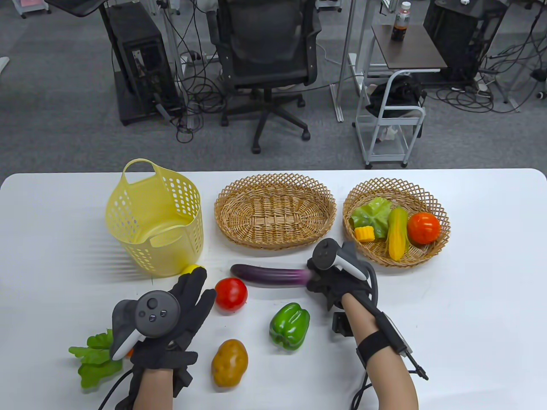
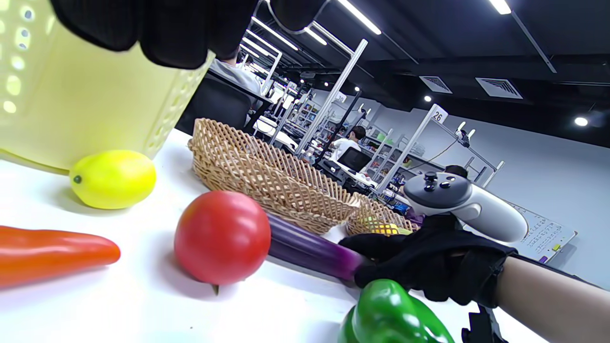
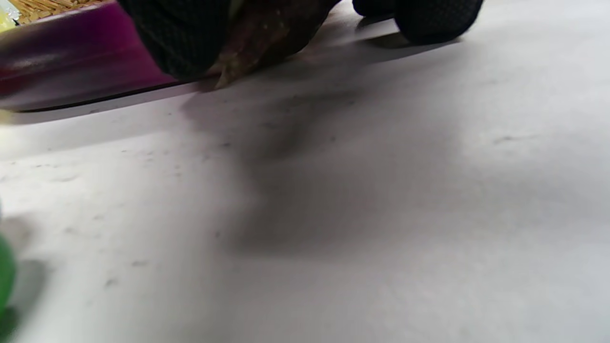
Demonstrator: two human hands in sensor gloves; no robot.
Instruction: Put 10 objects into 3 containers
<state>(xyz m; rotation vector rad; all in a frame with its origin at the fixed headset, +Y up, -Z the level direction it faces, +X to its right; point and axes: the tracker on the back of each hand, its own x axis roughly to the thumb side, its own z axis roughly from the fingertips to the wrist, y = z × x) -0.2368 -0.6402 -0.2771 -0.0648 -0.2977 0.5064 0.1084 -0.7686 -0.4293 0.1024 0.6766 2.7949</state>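
Observation:
My right hand (image 1: 318, 279) grips the stem end of a purple eggplant (image 1: 269, 275) lying on the table in front of the oval wicker basket (image 1: 316, 213); the grip also shows in the left wrist view (image 2: 381, 257) and the right wrist view (image 3: 190, 43). My left hand (image 1: 192, 294) is open and flat, fingers stretched toward a yellow lemon (image 1: 193, 268) at the foot of the yellow plastic basket (image 1: 158, 222). A red tomato (image 1: 230, 294), a green pepper (image 1: 289, 326) and a potato (image 1: 229, 363) lie between my hands.
The round wicker basket (image 1: 440, 239) at the right holds a lettuce leaf, a corn piece, a yellow squash and a tomato. A leafy green (image 1: 94, 358) and an orange carrot (image 2: 52, 252) lie by my left wrist. The table's far edge runs behind the baskets.

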